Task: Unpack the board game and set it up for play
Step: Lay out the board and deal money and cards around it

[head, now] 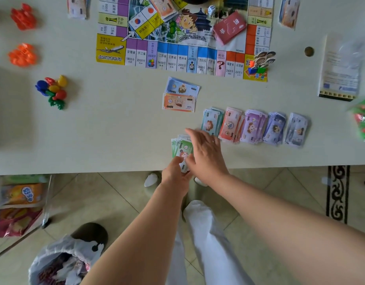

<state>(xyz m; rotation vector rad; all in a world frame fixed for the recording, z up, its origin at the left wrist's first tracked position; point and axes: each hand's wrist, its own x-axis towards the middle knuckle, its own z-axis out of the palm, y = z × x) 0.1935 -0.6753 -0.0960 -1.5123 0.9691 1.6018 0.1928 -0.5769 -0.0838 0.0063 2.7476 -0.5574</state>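
The paper game board (183, 36) lies unfolded at the far middle of the white table (107, 130). Near the front edge my left hand (174, 171) grips a stack of green play-money notes (182, 148). My right hand (204, 150) lies over the top of that stack with its fingers spread and fairly straight. To the right, several sorted stacks of notes (254, 127) sit side by side. A blue note and an orange note (179, 97) lie in front of the board. Red cards (230, 26) and a die (211, 10) rest on the board. Cardboard figure pawns (261, 62) stand on its near right corner.
Orange and red plastic pieces (23, 34) and a heap of coloured tokens (53, 90) lie at the left. A paper leaflet (339, 73), a plastic bag and green pieces (364, 120) are at the right. Below the table edge are tiled floor, a bin bag (62, 262) and snack packets (19, 206).
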